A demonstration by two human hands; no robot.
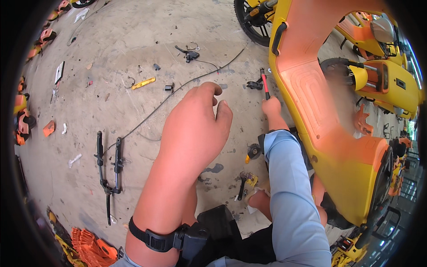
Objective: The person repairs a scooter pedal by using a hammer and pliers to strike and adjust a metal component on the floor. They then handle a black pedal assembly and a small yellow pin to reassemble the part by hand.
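Note:
In the middle, my left hand (pixel 193 120) hangs above the floor with fingers loosely bent and a gap between thumb and forefinger; nothing shows in it. A black strap with a box (pixel 160 240) is round that forearm. Farther right, my right hand (pixel 271 107) is closed round the dark grip of a hammer (pixel 265 83) with a red handle. Its head points away from me, beside a small black part (pixel 254 84) on the floor. Just right of the hammer stands a yellow and orange scooter body (pixel 307 93). A long black cable (pixel 160 104) runs behind my left hand.
A black front fork (pixel 118 162) lies at left. Farther off are a brake lever (pixel 191 56), a yellow strip (pixel 143 83) and a small black cylinder (pixel 169 87). Near my legs lie a black round part (pixel 254 151) and a yellow-black part (pixel 250 179). More yellow scooters (pixel 391 86) stand right.

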